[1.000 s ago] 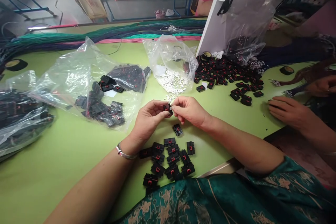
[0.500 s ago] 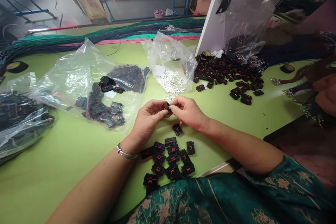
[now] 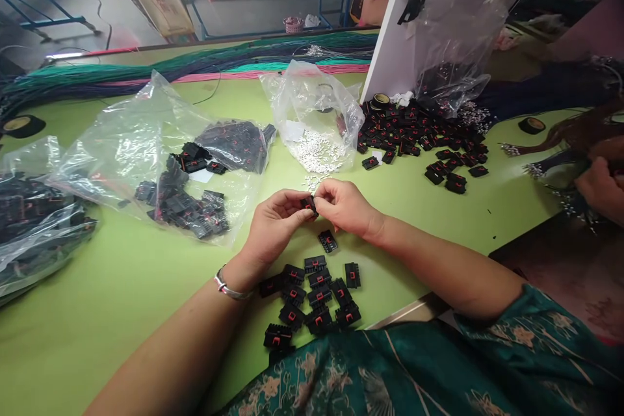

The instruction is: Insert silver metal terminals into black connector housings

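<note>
My left hand (image 3: pixel 279 220) grips a black connector housing (image 3: pixel 308 203) between thumb and fingers, over the middle of the green table. Against the housing's right end, my right hand (image 3: pixel 347 208) is closed in a pinch; what its fingertips hold is too small to make out. Just beyond both hands lie small white pieces (image 3: pixel 316 181), spilling from an open clear bag (image 3: pixel 312 94). One black connector (image 3: pixel 327 241) lies just below my hands, and several more connectors (image 3: pixel 319 279) with red parts are spread nearer my body.
Clear bags of black connectors (image 3: pixel 188 205) lie at the left. A pile of loose connectors (image 3: pixel 414 130) sits at the right by a white panel (image 3: pixel 390 39). Wire bundles (image 3: pixel 195 62) run along the back. Another person's hand (image 3: pixel 602 185) shows at the right edge.
The view has shifted slightly. My left hand still grips the housing, and my right hand stays pinched at its end with little visible movement.
</note>
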A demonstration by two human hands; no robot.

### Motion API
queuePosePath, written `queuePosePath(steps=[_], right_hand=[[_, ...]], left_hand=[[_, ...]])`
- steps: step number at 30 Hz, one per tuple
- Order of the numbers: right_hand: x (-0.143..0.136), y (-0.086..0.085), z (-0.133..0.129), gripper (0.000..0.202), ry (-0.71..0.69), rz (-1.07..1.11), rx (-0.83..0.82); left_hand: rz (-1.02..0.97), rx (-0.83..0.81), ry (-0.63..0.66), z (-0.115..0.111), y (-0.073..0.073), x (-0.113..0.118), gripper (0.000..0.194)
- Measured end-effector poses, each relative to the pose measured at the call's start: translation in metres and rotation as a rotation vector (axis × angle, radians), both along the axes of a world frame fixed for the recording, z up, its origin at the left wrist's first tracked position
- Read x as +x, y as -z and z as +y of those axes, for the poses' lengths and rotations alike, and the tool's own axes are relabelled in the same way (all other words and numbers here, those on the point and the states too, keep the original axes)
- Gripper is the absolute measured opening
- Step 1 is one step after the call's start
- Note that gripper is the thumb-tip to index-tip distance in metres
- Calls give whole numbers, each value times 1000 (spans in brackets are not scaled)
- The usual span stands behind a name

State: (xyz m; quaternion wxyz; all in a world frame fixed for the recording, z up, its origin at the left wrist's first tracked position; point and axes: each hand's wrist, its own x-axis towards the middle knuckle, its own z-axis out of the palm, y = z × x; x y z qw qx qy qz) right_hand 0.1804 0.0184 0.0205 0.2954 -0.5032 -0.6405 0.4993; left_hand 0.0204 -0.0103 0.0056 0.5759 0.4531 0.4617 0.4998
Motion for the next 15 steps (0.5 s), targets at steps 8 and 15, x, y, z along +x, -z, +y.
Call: queuePosePath(steps=[8, 15], right_hand=[[-1, -2, -2, 11, -11, 256, -125], [4, -2, -2, 10, -2, 378, -253]], left_hand=[[-110, 5, -19, 0, 0, 1, 29], [-118, 9, -11, 2, 4, -1, 29]])
